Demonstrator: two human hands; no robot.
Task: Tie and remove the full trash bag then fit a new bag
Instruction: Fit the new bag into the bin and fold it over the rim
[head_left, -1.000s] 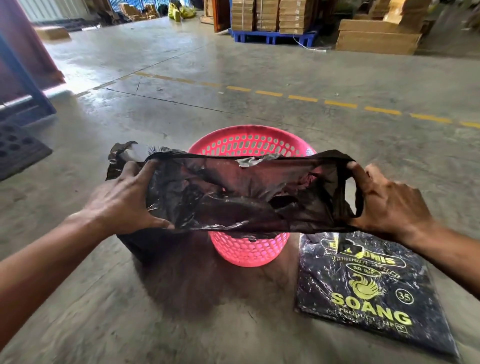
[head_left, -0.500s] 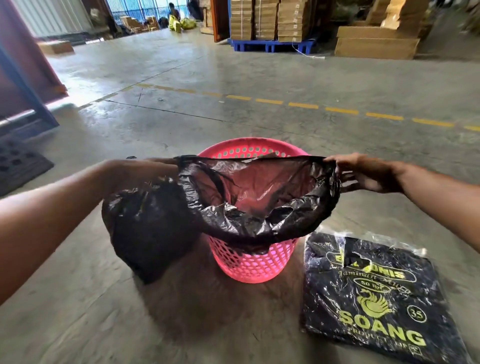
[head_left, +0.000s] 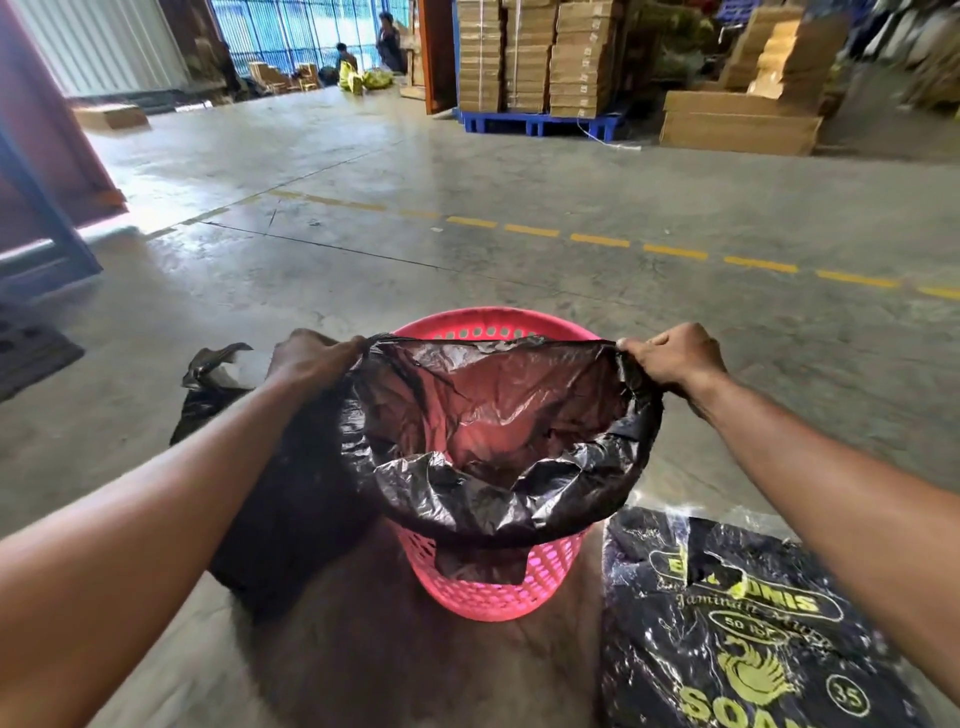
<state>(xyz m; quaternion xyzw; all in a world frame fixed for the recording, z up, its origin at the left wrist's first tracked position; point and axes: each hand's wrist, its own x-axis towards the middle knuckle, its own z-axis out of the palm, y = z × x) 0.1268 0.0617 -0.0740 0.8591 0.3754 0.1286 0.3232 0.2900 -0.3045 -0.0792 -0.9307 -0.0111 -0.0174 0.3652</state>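
A pink perforated trash basket stands on the concrete floor in front of me. A new black bag hangs spread open inside its mouth, its near edge folded over the near rim. My left hand pinches the bag's far left edge and my right hand pinches the far right edge, both level with the far rim. The full tied black trash bag sits on the floor against the basket's left side, partly hidden by my left forearm.
A plastic pack of black bags with yellow print lies flat on the floor to the right of the basket. A blue metal frame stands at far left. Stacked cardboard boxes on a blue pallet and two people are far behind.
The bag went from stretched flat above the basket to opened wide and lowered into it. Both hands moved forward and apart toward the far rim, and the near edge now drapes over the near rim.
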